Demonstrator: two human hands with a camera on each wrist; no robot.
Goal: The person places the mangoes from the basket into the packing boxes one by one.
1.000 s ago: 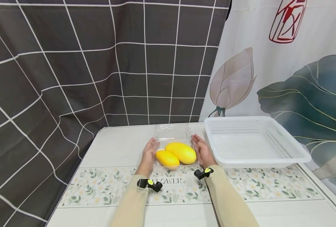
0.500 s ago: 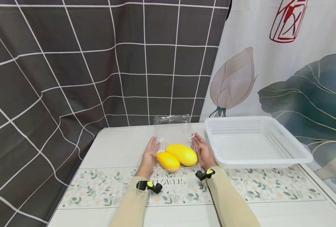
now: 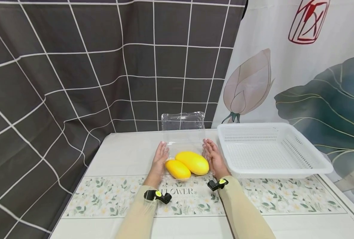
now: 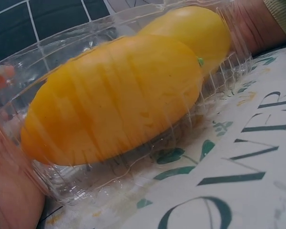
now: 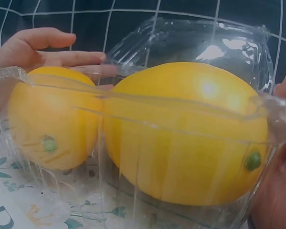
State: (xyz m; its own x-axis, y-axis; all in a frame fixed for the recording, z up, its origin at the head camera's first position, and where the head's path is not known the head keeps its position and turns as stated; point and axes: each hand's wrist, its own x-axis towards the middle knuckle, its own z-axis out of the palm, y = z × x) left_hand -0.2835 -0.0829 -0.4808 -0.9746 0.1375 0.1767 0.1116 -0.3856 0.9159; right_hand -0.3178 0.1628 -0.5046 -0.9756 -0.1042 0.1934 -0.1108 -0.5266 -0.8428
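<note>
Two yellow mangoes, a larger one (image 3: 192, 163) and a smaller one (image 3: 178, 169), lie side by side in a clear plastic clamshell box (image 5: 133, 195). Its lid (image 3: 183, 122) stands raised at the back, hinged to the base. My left hand (image 3: 159, 162) rests along the box's left wall with fingers fairly straight, as the right wrist view shows. Against the right wall lies my right hand (image 3: 215, 159), its fingers extended forward. Green stem ends show on both mangoes in the right wrist view. The box sits on the tablecloth, over the floral strip's back edge.
A white perforated plastic basket (image 3: 272, 173) stands just right of my right hand. The white tablecloth (image 3: 123, 152) carries a printed floral band with lettering. Behind the table hang a dark grid-patterned curtain (image 3: 138, 63) and a white curtain with plant prints.
The clear lid has swung upward from lying low at the back to a more upright stance. Both hands stay at the box's sides, and the mangoes stay inside it.
</note>
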